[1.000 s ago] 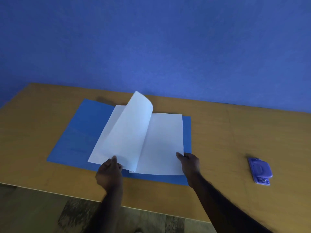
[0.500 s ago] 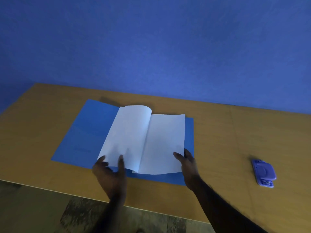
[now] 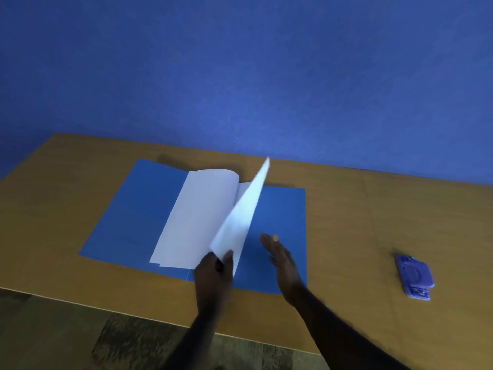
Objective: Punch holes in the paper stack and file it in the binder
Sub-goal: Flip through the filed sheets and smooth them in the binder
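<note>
A blue binder (image 3: pixel 138 209) lies open and flat on the wooden table. White sheets (image 3: pixel 197 212) rest over its spine, curling to the left. My left hand (image 3: pixel 214 273) pinches the near corner of one white sheet (image 3: pixel 240 222) and holds it raised on edge above the binder's right half. My right hand (image 3: pixel 282 260) hovers flat with fingers apart over the bare right half of the binder, holding nothing. A purple hole punch (image 3: pixel 414 276) sits on the table far to the right, away from both hands.
The wooden table (image 3: pixel 373 222) runs against a blue wall (image 3: pixel 240 76). Its near edge crosses the lower part of the view, with patterned floor (image 3: pixel 80 337) below it.
My left hand moved right and took hold of a sheet from the right side, lifting it up on edge. My right hand let go of the paper and now hovers over the uncovered blue binder.
</note>
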A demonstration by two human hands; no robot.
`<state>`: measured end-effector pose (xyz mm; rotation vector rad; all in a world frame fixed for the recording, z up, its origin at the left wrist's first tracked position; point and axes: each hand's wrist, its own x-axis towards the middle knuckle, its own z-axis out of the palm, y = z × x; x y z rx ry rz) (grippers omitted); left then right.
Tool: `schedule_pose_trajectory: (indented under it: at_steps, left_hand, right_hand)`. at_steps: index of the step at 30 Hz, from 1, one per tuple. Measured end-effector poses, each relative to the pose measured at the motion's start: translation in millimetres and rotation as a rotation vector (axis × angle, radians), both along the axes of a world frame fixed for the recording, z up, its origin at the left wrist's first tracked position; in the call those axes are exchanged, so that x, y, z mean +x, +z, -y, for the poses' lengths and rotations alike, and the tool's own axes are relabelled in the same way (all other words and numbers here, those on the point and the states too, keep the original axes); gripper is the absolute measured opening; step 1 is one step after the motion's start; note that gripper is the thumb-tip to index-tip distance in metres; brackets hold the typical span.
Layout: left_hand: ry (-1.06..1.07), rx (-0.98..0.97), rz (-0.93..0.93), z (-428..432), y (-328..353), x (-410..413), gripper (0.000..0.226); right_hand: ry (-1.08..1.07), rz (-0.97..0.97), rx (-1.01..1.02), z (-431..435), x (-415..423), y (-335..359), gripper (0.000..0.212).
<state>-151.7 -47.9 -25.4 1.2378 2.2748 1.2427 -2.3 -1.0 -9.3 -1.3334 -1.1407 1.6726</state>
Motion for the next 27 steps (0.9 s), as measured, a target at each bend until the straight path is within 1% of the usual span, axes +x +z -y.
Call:
schedule_pose_trajectory:
  at_steps: [1,2,5,6,8,10,15,18,21,23,25,27]
  left_hand:
    - [0.079,-0.006,0.065,0.9,-0.1,-5.4,0.040]
    - [0.150,-0.013,0.115,2.1,-1.2,-12.1,0.041]
    - [0.320,-0.045,0.218,7.6,-10.5,-36.4,0.043]
    - [0.362,-0.040,0.248,9.1,-13.0,-43.4,0.044]
    - [0.423,-0.002,0.294,13.8,-14.1,-55.7,0.043]
    - [0.465,0.044,0.329,16.0,-11.5,-62.3,0.041]
    - [0.591,0.072,0.571,13.2,-18.1,-77.1,0.033]
    - [0.618,0.080,0.705,12.1,-24.2,-85.8,0.035]
    - [0.651,0.227,0.820,9.4,-13.0,-80.9,0.053]
    - [0.668,0.313,0.826,8.3,-4.0,-74.4,0.068]
    - [0.618,0.393,0.816,8.9,4.1,-67.8,0.080]
    - [0.521,0.450,0.800,10.1,13.3,-61.9,0.086]
  right_hand:
    - [-0.017,0.051,0.018,0.0,2.5,-2.7,0.099]
    - [-0.015,0.120,0.037,0.2,4.9,-5.2,0.096]
    - [0.086,0.405,0.103,-0.2,11.5,-15.5,0.069]
    - [0.116,0.480,0.115,-0.6,13.7,-19.6,0.063]
    - [0.168,0.567,0.145,0.4,14.7,-26.6,0.061]
    - [0.219,0.644,0.195,2.8,15.3,-31.0,0.063]
    - [0.323,0.744,0.266,5.9,21.0,-39.7,0.071]
    - [0.359,0.790,0.297,5.7,23.5,-42.2,0.073]
    - [0.390,0.808,0.297,4.6,25.2,-42.9,0.073]
    - [0.396,0.808,0.286,3.6,25.5,-44.4,0.074]
    - [0.390,0.797,0.265,2.5,27.1,-44.2,0.075]
    - [0.389,0.779,0.258,1.6,28.9,-42.9,0.074]
